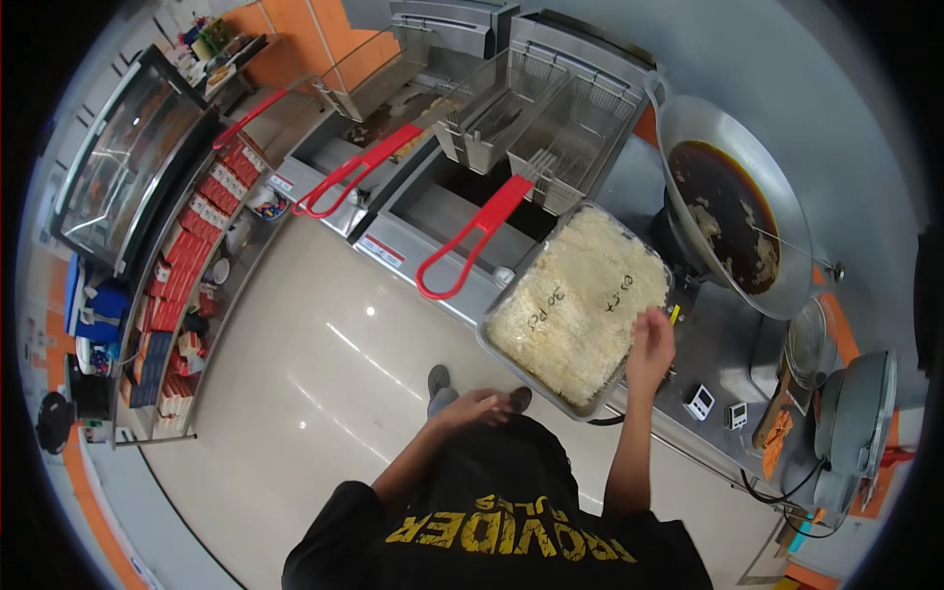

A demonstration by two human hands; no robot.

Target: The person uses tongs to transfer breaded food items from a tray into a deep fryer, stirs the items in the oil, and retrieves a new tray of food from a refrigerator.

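Note:
A clear rectangular tray (509, 354), filled with pale breaded or crumb-coated food under plastic film that bears handwriting, rests at the counter's edge, overlapping the fryer's corner. My right hand (652, 339) is at the tray's right side with fingers bent; whether it grips the film or only touches is unclear. Near my waist, away from the tray, my left hand (479, 409) has nothing in it, fingers loosely apart. Beyond the tray, wire fryer baskets (571, 140) with red handles sit over the deep fryer (428, 214).
A large metal wok (789, 221) holds dark oil with floating bits and a thin probe. Two small timers (699, 402), pans (855, 420) and an orange cloth (776, 442) lie to the right. At left stand a glass display case (133, 158) and shelves of red boxes (173, 276).

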